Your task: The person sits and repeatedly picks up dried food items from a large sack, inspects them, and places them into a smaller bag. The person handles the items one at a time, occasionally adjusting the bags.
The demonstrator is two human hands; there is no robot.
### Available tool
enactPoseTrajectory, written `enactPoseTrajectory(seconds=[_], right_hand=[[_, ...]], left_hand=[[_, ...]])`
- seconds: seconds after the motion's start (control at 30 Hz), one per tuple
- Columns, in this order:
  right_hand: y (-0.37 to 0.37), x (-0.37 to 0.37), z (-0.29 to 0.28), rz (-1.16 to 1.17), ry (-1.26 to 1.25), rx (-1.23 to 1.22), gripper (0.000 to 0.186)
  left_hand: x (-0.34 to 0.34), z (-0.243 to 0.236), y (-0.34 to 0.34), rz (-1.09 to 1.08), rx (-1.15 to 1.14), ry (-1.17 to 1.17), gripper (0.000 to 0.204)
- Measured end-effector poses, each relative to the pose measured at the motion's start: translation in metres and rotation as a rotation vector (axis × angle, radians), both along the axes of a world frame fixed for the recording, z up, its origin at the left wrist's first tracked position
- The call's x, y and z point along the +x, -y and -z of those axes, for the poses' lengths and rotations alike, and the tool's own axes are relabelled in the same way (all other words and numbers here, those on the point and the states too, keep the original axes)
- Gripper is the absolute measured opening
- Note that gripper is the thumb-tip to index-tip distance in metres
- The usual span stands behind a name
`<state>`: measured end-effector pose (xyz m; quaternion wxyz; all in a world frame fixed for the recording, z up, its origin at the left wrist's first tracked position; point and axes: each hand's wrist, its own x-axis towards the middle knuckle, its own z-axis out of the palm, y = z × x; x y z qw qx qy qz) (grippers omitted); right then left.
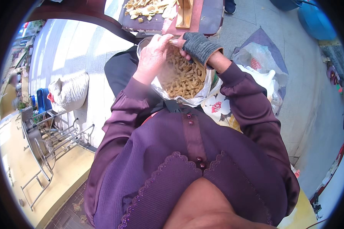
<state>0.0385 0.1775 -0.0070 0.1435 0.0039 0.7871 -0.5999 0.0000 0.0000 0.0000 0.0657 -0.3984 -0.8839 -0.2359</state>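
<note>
My bare left hand (153,57) is closed in a pinch, its fingertips meeting those of my right hand. My right hand (197,47) wears a grey knitted fingerless glove, and its fingers are also closed. What lies between the fingertips is too small to make out. Just below both hands, a white bag (195,101) stands open at my lap. Many tan, curled and twisted pieces (185,78) fill it. Beyond my hands is a dark padded seat (153,26) with pale yellow strips (149,8) heaped on it. A wooden block-like tool (184,17) rests there on a reddish band.
At the left, a stuffed white sack (73,91) stands by a blue chair (44,100) and a metal-tube frame (46,152). Clear plastic bags (256,55) lie on a purple cloth (259,36) at the right. Large blue tubs (317,23) stand at the far right.
</note>
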Motion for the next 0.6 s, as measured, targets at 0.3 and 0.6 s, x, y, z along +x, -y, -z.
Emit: enactPoseTrajectory(seconds=[0.3, 0.6], right_hand=[[0.007, -0.001, 0.006, 0.026, -0.667, 0.381, 0.031], [-0.051, -0.03, -0.002, 0.399, -0.735, 0.62, 0.046]], left_hand=[[-0.054, 0.05, 0.005, 0.079, 0.067, -0.278, 0.02], [-0.061, 0.006, -0.042, 0.098, 0.899, 1.34, 0.021]])
